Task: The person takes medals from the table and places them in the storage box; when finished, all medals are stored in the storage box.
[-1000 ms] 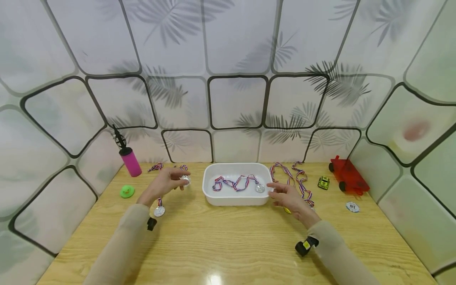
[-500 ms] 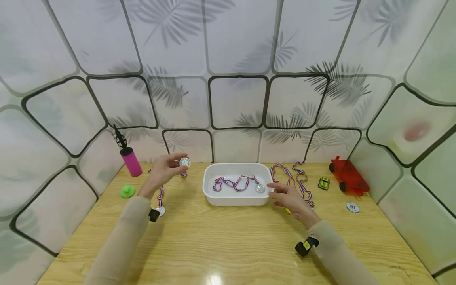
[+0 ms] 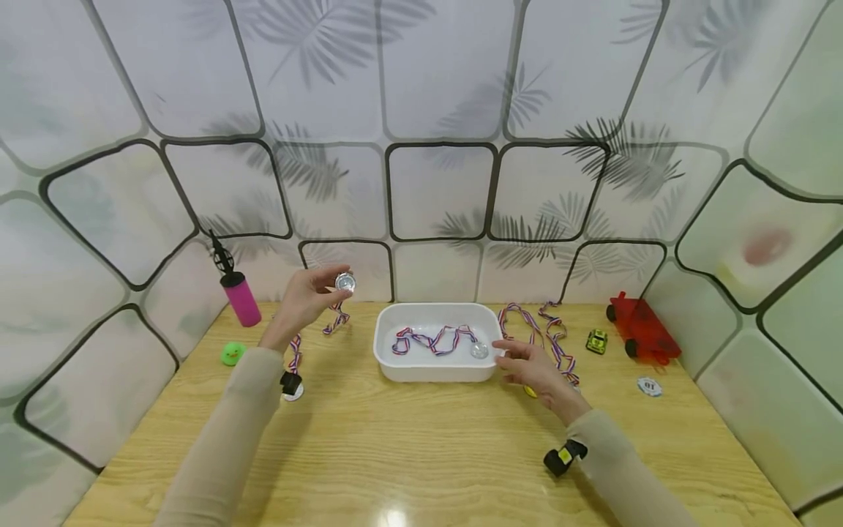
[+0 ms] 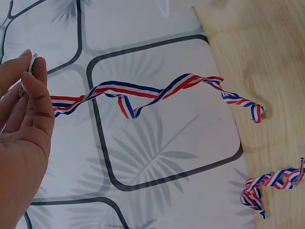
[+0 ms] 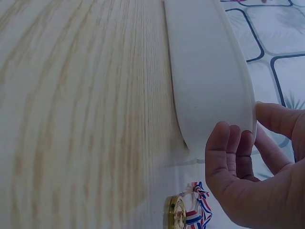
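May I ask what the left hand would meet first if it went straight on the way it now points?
Most likely the patterned backdrop, with the silver medal held by the left hand leading; the white tray seems to lie below that line, though depth is hard to judge.

Medal [image 3: 479, 350] in tray [image 3: 435, 373]; duck [image 3: 232, 354] far left

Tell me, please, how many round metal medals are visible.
4 clearly: round silver medal in left hand, another below that hand, third inside white plastic tub, gold medal near right hand; more may be hidden.
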`<state>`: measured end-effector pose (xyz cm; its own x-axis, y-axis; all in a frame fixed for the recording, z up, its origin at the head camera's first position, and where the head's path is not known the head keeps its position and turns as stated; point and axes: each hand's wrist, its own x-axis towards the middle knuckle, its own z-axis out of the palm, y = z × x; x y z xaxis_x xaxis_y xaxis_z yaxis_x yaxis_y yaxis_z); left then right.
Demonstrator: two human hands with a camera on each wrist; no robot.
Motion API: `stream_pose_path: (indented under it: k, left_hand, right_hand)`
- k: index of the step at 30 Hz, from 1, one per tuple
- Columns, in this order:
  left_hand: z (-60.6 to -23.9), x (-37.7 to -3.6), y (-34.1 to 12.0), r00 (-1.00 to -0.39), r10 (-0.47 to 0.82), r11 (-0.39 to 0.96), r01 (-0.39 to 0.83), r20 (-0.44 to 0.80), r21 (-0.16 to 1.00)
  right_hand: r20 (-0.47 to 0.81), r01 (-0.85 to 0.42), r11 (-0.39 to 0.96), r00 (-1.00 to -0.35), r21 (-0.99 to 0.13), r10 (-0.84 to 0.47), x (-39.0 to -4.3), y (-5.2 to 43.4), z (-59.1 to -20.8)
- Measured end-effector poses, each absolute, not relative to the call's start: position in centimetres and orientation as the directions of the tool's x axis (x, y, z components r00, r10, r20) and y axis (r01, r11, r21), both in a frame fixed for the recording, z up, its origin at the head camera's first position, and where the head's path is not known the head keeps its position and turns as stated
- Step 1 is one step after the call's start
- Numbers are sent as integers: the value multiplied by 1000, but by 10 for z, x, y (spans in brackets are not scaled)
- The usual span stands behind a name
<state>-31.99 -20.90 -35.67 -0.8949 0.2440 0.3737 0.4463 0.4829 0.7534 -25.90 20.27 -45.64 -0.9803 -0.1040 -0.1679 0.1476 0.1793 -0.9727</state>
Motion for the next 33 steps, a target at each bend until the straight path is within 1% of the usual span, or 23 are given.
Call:
stream_pose_path:
  k: [5,12,16,23,29,33]
  left_hand:
    - [-348,-322,-204,-897,245,486,442,368,754]
    - [-336,-321,-199,-867,239,529,494,437,690]
    - [-328,-321,-193,-863,238,540,499,446,677]
    - [-316,-324,-176,-844,258,430,537,471,726]
    - [-304,-323,-166,-820,261,381,572,509,727]
    - [-293,-322,-159,-807,261,316,590,529,743]
  right_hand:
    - [-175,156,167,-979,-974,-104,-259,202,-458]
    - [-177,158,167,-978,-973,-109,-258,200,-457]
    - [-170,149,177,-980,-973,-105,-258,201,-455]
    - [-173,154,177,-980,-972,-98,-256,202,-452]
    - [-182,161,183,-978,-970,-105,-256,202,-454]
    - [-184,164,175,-977,-971,-104,-256,200,-453]
